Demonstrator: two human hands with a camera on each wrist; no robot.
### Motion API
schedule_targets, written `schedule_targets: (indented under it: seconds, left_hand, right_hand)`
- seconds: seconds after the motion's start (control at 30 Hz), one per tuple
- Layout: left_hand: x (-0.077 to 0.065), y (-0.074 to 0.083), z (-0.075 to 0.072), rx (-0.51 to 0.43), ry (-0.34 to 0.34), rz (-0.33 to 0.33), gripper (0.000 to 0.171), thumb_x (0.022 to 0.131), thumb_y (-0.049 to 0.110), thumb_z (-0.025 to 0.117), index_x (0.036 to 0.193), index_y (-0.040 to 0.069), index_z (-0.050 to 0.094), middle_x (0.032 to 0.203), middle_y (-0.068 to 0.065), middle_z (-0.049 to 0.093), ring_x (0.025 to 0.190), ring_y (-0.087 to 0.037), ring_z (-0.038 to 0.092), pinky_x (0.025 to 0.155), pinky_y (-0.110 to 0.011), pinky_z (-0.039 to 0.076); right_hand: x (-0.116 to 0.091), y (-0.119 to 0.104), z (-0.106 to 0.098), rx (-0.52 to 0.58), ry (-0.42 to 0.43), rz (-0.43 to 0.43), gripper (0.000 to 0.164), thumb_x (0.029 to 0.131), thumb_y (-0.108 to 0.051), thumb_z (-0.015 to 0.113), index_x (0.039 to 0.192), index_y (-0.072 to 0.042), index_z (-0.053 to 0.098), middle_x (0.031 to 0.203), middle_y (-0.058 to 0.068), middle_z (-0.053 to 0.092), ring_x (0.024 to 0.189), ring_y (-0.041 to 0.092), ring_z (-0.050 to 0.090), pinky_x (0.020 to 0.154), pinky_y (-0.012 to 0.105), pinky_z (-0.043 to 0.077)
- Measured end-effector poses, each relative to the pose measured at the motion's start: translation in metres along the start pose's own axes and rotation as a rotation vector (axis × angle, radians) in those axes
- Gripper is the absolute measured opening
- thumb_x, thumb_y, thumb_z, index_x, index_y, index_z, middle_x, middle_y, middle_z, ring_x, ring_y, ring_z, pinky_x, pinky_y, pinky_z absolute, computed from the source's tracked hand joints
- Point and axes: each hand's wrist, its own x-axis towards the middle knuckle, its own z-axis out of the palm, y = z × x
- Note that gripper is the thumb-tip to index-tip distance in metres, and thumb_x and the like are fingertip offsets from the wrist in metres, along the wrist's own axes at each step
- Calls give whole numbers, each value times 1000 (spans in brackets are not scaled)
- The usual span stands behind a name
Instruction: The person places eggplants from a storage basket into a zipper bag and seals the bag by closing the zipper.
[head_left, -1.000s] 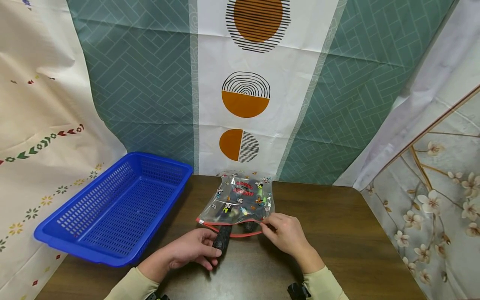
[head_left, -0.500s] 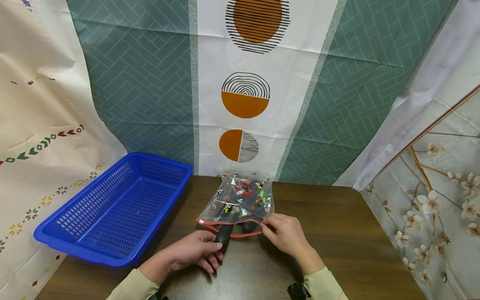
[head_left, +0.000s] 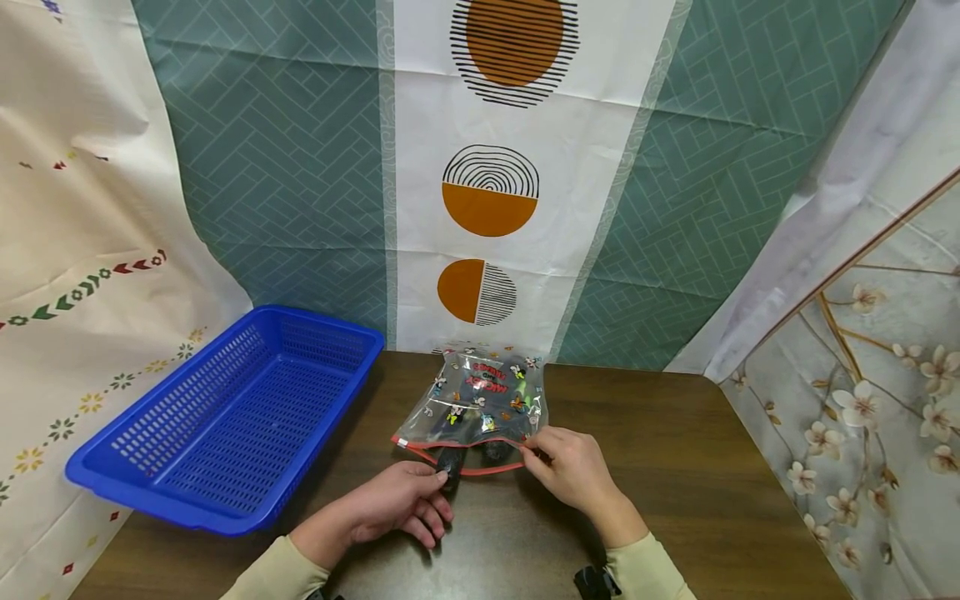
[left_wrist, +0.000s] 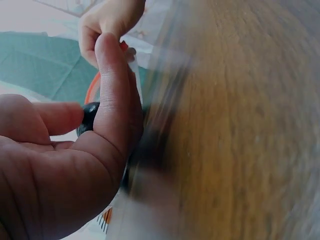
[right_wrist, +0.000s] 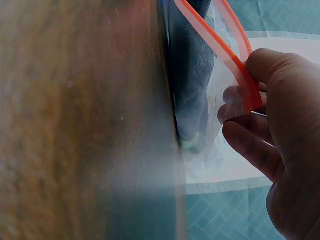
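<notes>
A clear zip bag point(head_left: 468, 400) with cartoon prints and a red zip edge lies on the table, its mouth toward me. My right hand point(head_left: 572, 468) pinches the red edge point(right_wrist: 220, 47) at the right corner and lifts it. A long, dark, cucumber-like vegetable point(head_left: 452, 461) lies mostly inside the bag, its near end sticking out. My left hand point(head_left: 401, 507) holds that end point(left_wrist: 89, 116) between thumb and index finger; the other fingers are loosely spread. Beside it in the mouth shows a second dark vegetable point(head_left: 496, 452). A greenish tip point(right_wrist: 190, 145) is visible through the plastic.
A blue perforated plastic basket point(head_left: 262, 417) stands on the left, with nothing in it. The brown wooden table point(head_left: 637, 500) ends at a hanging patterned cloth point(head_left: 300, 167) behind the bag. Floral cloth point(head_left: 862, 433) hangs on the right.
My left hand has moved slightly forward and right, sliding the dark vegetable deeper into the bag, so less of it sticks out. The right hand stays at the bag's edge.
</notes>
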Motion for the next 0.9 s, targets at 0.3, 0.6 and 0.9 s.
schedule_targets:
  seconds: [0.3, 0.6, 0.9]
  left_hand:
    - [7, -5, 5, -71, 54, 22, 43, 121, 28, 44, 133, -13, 50, 94, -14, 69, 76, -21, 73, 70, -35, 66]
    - [10, -2, 5, -67, 68, 22, 47, 121, 32, 45, 129, -14, 54, 92, -12, 68, 71, -17, 70, 64, -31, 63]
    - [14, -2, 7, -66, 92, 20, 47, 120, 30, 46, 128, -14, 57, 90, -11, 67, 68, -16, 67, 61, -30, 62]
  right_hand:
    - [0, 0, 0, 5, 9, -6, 16, 85, -10, 91, 87, -19, 78, 81, -11, 72, 65, 4, 63, 53, 24, 51]
    - [0, 2, 1, 2, 0, -7, 12, 87, -13, 89, 88, -19, 79, 82, -11, 73, 66, 4, 64, 54, 25, 53]
    - [0, 1, 1, 3, 17, -20, 15, 85, -10, 91, 87, -19, 78, 81, -11, 73, 66, 5, 64, 54, 25, 52]
